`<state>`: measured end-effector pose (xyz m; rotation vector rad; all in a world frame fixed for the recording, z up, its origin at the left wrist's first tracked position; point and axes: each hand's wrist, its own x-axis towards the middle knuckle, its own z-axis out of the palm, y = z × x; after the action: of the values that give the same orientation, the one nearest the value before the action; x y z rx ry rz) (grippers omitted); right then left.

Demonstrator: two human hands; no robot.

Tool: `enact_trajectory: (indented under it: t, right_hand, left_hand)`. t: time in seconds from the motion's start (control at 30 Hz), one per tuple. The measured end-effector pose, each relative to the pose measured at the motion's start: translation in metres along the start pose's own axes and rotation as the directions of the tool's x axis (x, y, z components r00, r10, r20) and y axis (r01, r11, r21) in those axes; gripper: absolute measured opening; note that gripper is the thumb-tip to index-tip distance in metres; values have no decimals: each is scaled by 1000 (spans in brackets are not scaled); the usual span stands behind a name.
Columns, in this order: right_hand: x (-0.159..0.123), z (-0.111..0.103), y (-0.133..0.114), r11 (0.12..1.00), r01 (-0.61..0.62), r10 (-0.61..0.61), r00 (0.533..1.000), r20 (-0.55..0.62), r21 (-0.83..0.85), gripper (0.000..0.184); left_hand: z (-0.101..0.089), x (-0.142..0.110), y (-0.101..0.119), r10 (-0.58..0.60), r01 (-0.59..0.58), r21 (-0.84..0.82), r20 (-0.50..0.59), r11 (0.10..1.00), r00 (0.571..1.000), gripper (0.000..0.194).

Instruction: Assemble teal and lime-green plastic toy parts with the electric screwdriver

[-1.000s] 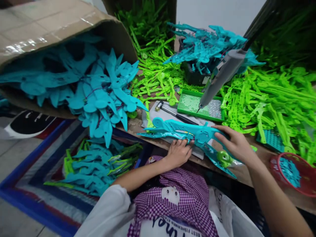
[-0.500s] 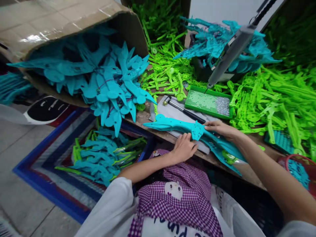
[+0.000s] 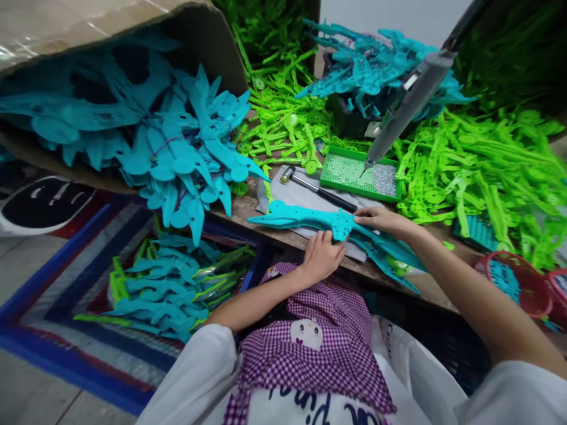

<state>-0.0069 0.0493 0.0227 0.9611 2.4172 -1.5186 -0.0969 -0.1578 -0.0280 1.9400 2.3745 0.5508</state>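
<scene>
A long turquoise plastic part (image 3: 305, 217) with a pointed left end lies across the front of the workbench, on a white sheet. My left hand (image 3: 322, 257) is closed on its lower edge, fingers curled near the small block at the middle. From the right, my right hand (image 3: 383, 221) grips the same part just past that block; its fingertips are partly hidden. Behind the part rests a hammer (image 3: 325, 193) with a black handle. Beyond that, a green tray (image 3: 325, 171) holds small silvery screws, and a hanging grey electric screwdriver (image 3: 405, 109) points its bit down over it.
Bright green plastic pieces (image 3: 469, 171) are heaped at the right and back. A tipped cardboard box (image 3: 221, 47) spills turquoise parts (image 3: 177, 153) at the left. Below it, a blue crate (image 3: 26, 319) contains turquoise and green pieces. Red baskets (image 3: 538, 289) stand at far right.
The whole view has shifted, so the bench and its things appear further left and slightly higher. Both hands keep their hold on the turquoise part, with little visible movement.
</scene>
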Motion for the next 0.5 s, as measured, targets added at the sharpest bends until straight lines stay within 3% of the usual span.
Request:
enact_trajectory:
  t: [0.13,0.5]
  right_hand:
    - [-1,-2,-1,999,-34,34,999,28,-19,33]
    - [-10,9,-4,973,-40,21,996,-87,-227,32]
  left_hand:
    - [4,-2,1,-42,41,-25,-38,999,998,40]
    - [3,-3,2,-64,63,-40,-48,997,997,37]
